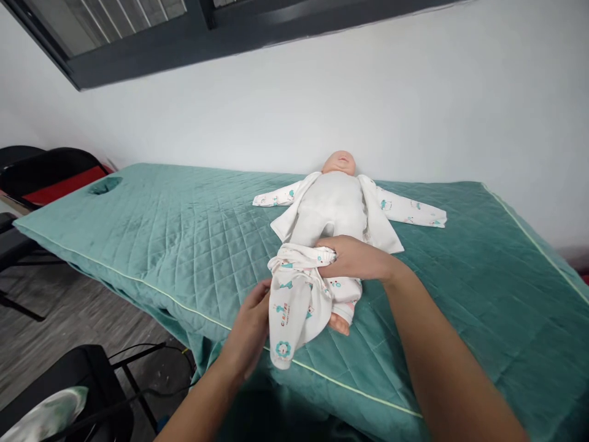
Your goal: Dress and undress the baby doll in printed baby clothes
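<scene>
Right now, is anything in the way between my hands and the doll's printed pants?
Nothing visible stands between them. The right hand grips the printed pants near the bunched waistband; the left hand is right against one pant leg, its fingertips partly hidden.

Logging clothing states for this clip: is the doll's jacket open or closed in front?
Open: the jacket lies spread to either side, leaving the white torso of the doll uncovered.

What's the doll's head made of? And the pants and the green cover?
The head looks like smooth vinyl or other plastic, with a soft shine. The pants seem to be matte cloth, maybe cotton: they fold softly. The cover looks like quilted, perhaps velvety fabric, with diamond lines and faint sheen.
</scene>
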`<action>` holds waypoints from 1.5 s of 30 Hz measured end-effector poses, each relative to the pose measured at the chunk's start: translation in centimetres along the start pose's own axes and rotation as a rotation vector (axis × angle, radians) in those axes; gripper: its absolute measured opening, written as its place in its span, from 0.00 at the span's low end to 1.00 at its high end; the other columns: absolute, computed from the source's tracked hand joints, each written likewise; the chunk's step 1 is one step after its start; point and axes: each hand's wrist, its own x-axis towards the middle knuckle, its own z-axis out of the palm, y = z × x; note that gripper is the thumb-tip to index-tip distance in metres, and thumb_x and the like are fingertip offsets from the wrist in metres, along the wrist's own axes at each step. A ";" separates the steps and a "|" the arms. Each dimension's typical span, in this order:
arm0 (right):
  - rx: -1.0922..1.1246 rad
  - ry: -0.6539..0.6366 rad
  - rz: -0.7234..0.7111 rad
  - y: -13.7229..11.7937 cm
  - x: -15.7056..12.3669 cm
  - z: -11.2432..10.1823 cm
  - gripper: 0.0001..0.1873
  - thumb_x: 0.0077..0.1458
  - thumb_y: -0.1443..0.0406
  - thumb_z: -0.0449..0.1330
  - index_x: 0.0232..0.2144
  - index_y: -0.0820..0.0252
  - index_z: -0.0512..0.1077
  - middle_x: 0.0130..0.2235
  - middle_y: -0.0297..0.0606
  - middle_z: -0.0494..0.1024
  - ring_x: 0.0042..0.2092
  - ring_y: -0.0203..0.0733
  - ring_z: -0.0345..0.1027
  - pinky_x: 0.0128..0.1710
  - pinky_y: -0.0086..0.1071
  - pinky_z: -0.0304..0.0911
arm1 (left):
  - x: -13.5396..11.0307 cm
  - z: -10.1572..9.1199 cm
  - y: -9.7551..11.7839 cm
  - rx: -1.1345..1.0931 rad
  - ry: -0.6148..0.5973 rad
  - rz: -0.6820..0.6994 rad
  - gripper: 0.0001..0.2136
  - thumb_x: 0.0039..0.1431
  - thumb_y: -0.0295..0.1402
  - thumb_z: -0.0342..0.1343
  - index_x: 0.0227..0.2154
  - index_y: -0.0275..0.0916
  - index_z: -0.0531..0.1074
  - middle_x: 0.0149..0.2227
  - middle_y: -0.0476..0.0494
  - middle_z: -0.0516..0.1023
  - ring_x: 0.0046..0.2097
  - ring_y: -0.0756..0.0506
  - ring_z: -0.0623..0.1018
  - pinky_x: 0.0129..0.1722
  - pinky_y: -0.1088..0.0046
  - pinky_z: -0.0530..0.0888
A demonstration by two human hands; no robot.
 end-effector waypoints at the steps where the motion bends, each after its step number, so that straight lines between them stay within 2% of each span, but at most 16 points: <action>1: 0.002 0.000 0.004 0.0 0.0 0.0 0.16 0.51 0.52 0.65 0.35 0.57 0.76 0.37 0.33 0.80 0.39 0.44 0.71 0.36 0.32 0.61 | -0.9 -0.1 -0.3 -0.045 -0.034 -0.077 0.21 0.49 0.41 0.68 0.46 0.39 0.78 0.40 0.42 0.83 0.36 0.44 0.80 0.33 0.73 0.73; 3: 0.002 -0.001 0.009 -0.1 0.1 0.0 0.16 0.51 0.52 0.65 0.34 0.57 0.75 0.38 0.33 0.80 0.39 0.44 0.71 0.36 0.32 0.61 | -2.1 0.1 -0.8 -0.142 -0.090 -0.180 0.19 0.51 0.42 0.67 0.45 0.38 0.80 0.37 0.40 0.83 0.33 0.45 0.79 0.30 0.73 0.72; 5: 0.000 0.004 0.005 -0.1 0.1 0.0 0.15 0.51 0.53 0.65 0.34 0.57 0.75 0.37 0.33 0.80 0.39 0.44 0.71 0.35 0.32 0.61 | -2.5 0.5 -1.1 -0.214 -0.087 -0.197 0.17 0.50 0.41 0.67 0.41 0.36 0.81 0.37 0.39 0.83 0.32 0.46 0.78 0.29 0.74 0.72; 9: 0.002 0.031 -0.014 0.0 0.2 0.0 0.11 0.51 0.56 0.64 0.33 0.57 0.73 0.37 0.32 0.79 0.38 0.42 0.70 0.35 0.31 0.60 | -1.9 1.5 -1.0 -0.212 0.021 -0.078 0.17 0.44 0.39 0.71 0.37 0.37 0.81 0.35 0.43 0.83 0.32 0.48 0.77 0.31 0.75 0.72; 11: 0.014 0.047 -0.011 0.2 0.2 0.1 0.10 0.52 0.57 0.64 0.33 0.56 0.72 0.36 0.32 0.79 0.38 0.41 0.69 0.35 0.31 0.60 | -1.1 1.8 -0.5 -0.158 0.035 -0.015 0.18 0.41 0.38 0.71 0.36 0.37 0.80 0.32 0.45 0.81 0.30 0.48 0.76 0.30 0.75 0.70; 15: 0.026 0.077 -0.002 0.5 0.3 0.2 0.10 0.52 0.58 0.63 0.34 0.56 0.72 0.36 0.32 0.78 0.37 0.41 0.69 0.35 0.31 0.59 | 0.9 1.9 0.4 -0.013 0.024 0.158 0.16 0.42 0.37 0.69 0.36 0.38 0.79 0.31 0.47 0.80 0.31 0.47 0.75 0.31 0.73 0.69; 20: 0.064 0.126 0.015 0.9 0.4 0.2 0.07 0.49 0.62 0.62 0.31 0.57 0.69 0.34 0.31 0.74 0.36 0.39 0.66 0.35 0.30 0.58 | 4.2 1.5 1.5 0.140 0.036 0.372 0.15 0.45 0.36 0.67 0.38 0.40 0.79 0.39 0.44 0.82 0.44 0.40 0.78 0.44 0.68 0.72; 24: 0.100 0.195 0.008 1.0 0.5 0.2 0.06 0.51 0.62 0.60 0.30 0.57 0.66 0.33 0.30 0.71 0.35 0.39 0.65 0.35 0.30 0.58 | 7.6 1.3 1.9 0.378 -0.010 0.537 0.12 0.52 0.37 0.63 0.40 0.38 0.78 0.43 0.41 0.82 0.45 0.39 0.78 0.47 0.66 0.72; 27: 0.111 0.278 0.030 1.1 0.7 0.4 0.06 0.52 0.61 0.58 0.31 0.56 0.66 0.33 0.30 0.72 0.36 0.39 0.65 0.36 0.31 0.58 | 10.1 1.4 2.3 0.597 0.005 0.656 0.10 0.56 0.34 0.61 0.40 0.38 0.77 0.42 0.41 0.82 0.45 0.38 0.78 0.46 0.66 0.71; 30: 0.091 0.383 0.087 1.2 0.9 0.7 0.05 0.53 0.62 0.57 0.32 0.56 0.66 0.33 0.31 0.73 0.36 0.41 0.65 0.36 0.31 0.58 | 12.0 1.9 3.0 0.771 0.054 0.673 0.07 0.56 0.29 0.58 0.38 0.37 0.76 0.37 0.41 0.82 0.42 0.39 0.78 0.41 0.67 0.70; 33: 0.057 0.447 0.155 1.3 1.1 1.0 0.05 0.53 0.63 0.57 0.34 0.56 0.68 0.35 0.33 0.75 0.37 0.41 0.67 0.36 0.32 0.58 | 13.1 2.0 3.4 0.739 0.056 0.635 0.06 0.60 0.31 0.55 0.34 0.37 0.75 0.33 0.43 0.81 0.37 0.43 0.77 0.37 0.70 0.68; 36: 0.066 0.405 0.155 1.1 1.0 1.1 0.10 0.55 0.59 0.60 0.38 0.56 0.70 0.39 0.34 0.78 0.38 0.42 0.69 0.36 0.32 0.59 | 12.7 1.5 3.1 0.622 0.127 0.637 0.09 0.63 0.37 0.53 0.34 0.37 0.73 0.34 0.45 0.79 0.37 0.46 0.76 0.37 0.72 0.69; 39: 0.090 0.306 0.092 0.8 0.7 0.9 0.16 0.54 0.52 0.64 0.39 0.57 0.73 0.40 0.35 0.79 0.40 0.44 0.71 0.37 0.33 0.61 | 10.4 0.5 2.3 0.540 0.230 0.600 0.13 0.63 0.44 0.54 0.31 0.38 0.70 0.30 0.50 0.74 0.33 0.49 0.71 0.35 0.74 0.67; 42: 0.061 0.190 0.047 0.5 0.5 0.8 0.14 0.50 0.55 0.67 0.33 0.57 0.75 0.36 0.34 0.80 0.38 0.44 0.71 0.35 0.33 0.60 | 6.9 -0.2 1.2 0.521 0.134 0.437 0.19 0.64 0.51 0.51 0.29 0.39 0.68 0.25 0.53 0.67 0.28 0.51 0.66 0.28 0.75 0.64; 45: -0.007 0.163 0.012 0.3 0.5 0.9 0.09 0.48 0.60 0.67 0.30 0.57 0.74 0.33 0.32 0.79 0.36 0.43 0.72 0.34 0.32 0.58 | 4.7 -0.3 0.3 0.531 -0.016 0.340 0.18 0.61 0.51 0.56 0.33 0.38 0.70 0.28 0.52 0.70 0.29 0.51 0.67 0.28 0.75 0.64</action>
